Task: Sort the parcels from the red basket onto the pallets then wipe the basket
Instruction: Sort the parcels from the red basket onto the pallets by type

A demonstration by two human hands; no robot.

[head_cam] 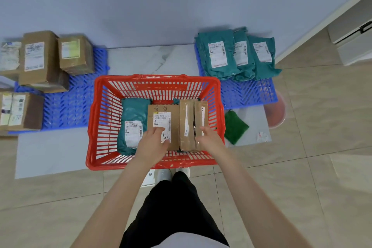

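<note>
Both hands are in the near red basket (pixel 94 119), the left hand (pixel 154 144) resting relaxed fingers on a labelled cardboard box (pixel 163 112), the right hand (pixel 209 139) spread open against a narrow box (pixel 187 119), with a teal mailer (pixel 132 112) at left, while farther off the left pallet (pixel 68 104) holds cardboard boxes (pixel 40 56) and the right pallet (pixel 247 92) teal bags (pixel 217 54).
</note>
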